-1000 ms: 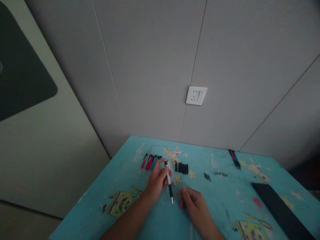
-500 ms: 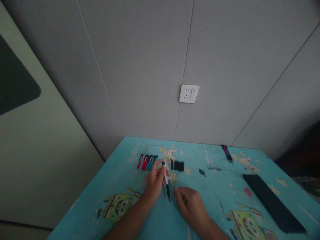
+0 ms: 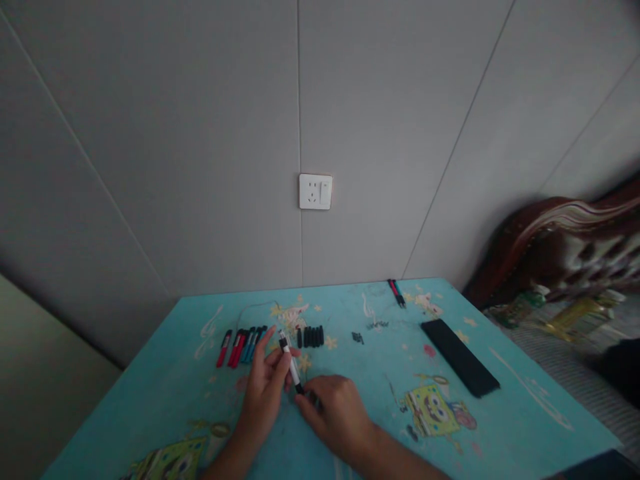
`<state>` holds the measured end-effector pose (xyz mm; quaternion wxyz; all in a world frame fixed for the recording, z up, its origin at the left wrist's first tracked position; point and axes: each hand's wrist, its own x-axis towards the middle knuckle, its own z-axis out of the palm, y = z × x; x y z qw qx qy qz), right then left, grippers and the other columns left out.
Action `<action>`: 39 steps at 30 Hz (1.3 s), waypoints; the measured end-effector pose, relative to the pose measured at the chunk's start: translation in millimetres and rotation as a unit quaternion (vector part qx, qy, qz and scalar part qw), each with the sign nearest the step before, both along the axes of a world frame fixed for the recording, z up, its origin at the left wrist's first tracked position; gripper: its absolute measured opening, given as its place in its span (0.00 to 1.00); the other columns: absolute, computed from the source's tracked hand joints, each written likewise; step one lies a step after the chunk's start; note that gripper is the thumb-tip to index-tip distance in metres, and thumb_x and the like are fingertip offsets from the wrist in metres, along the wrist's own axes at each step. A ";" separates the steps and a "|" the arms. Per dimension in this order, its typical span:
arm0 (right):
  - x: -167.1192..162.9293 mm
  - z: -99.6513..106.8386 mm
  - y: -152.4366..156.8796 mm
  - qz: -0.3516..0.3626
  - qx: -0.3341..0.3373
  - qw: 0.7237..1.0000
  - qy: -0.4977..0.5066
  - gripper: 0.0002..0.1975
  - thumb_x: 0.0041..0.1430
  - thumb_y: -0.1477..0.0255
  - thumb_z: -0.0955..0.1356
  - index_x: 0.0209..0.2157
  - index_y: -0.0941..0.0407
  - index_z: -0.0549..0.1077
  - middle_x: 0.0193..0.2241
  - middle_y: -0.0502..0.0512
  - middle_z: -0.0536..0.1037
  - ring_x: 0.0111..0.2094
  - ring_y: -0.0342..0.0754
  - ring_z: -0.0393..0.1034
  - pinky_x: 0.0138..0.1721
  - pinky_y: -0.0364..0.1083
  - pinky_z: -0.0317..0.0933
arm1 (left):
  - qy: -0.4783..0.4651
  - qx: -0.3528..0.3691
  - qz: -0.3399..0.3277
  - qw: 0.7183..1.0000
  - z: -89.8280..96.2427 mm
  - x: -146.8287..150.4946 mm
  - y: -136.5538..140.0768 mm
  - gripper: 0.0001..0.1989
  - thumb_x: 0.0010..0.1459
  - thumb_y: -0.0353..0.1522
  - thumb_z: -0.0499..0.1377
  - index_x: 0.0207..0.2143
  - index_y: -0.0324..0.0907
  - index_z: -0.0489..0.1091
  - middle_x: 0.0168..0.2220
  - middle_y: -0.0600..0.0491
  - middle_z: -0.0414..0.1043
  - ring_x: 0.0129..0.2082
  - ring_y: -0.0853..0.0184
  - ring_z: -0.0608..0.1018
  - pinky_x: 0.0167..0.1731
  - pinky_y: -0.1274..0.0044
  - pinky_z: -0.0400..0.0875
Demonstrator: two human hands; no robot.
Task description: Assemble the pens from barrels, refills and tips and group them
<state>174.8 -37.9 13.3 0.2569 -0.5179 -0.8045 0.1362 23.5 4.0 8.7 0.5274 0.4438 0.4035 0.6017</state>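
My left hand (image 3: 267,383) is closed on a pen (image 3: 293,365) with a white barrel and black ends. The pen slants down toward me. At its lower black end, the thumb and fingers of my right hand (image 3: 337,408) pinch the pen. Left of my left hand lie several red pen barrels (image 3: 237,350) and blue pen barrels (image 3: 254,343) with black ends. Just past the pen is a row of short black tubes (image 3: 313,337). Some thin pale sticks beside the pen are partly hidden by my left hand.
Small black pieces (image 3: 357,338) lie right of the tubes. A few red and blue pens (image 3: 397,293) rest by the wall. A long black flat box (image 3: 460,357) is on the right of the blue cartoon-patterned table (image 3: 380,373). A socket (image 3: 315,191) is on the wall.
The view has turned to the right, so a tufted headboard now shows. My right hand has come up to the pen's lower end and closed on it; my left hand still holds the pen.
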 end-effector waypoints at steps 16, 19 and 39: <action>-5.4 9.9 5.1 0.038 -0.004 0.994 0.103 0.11 0.68 0.71 0.59 0.44 0.54 0.72 0.33 0.50 0.78 0.33 0.44 0.73 0.37 0.40 0.62 | -0.207 -0.001 -0.011 0.978 0.4 -12.0 6.3 0.21 0.55 0.37 0.64 0.49 0.43 0.65 0.33 0.53 0.72 0.22 0.78 0.65 0.20 0.86 0.61; -4.2 12.0 7.0 0.045 0.002 0.994 0.096 0.12 0.68 0.71 0.59 0.43 0.54 0.72 0.31 0.50 0.78 0.32 0.43 0.74 0.35 0.39 0.62 | -0.177 0.014 -0.011 0.984 3.3 -14.4 6.1 0.21 0.56 0.39 0.63 0.51 0.45 0.65 0.34 0.53 0.72 0.22 0.77 0.67 0.21 0.85 0.62; 211.6 4.5 110.4 -0.380 -0.020 0.882 -0.278 0.17 0.67 0.69 0.57 0.46 0.61 0.73 0.34 0.69 0.79 0.39 0.60 0.76 0.39 0.54 0.64 | 0.473 0.276 0.033 0.836 -22.1 -26.8 8.8 0.12 0.66 0.32 0.49 0.47 0.45 0.70 0.42 0.50 0.77 0.41 0.64 0.80 0.43 0.75 0.74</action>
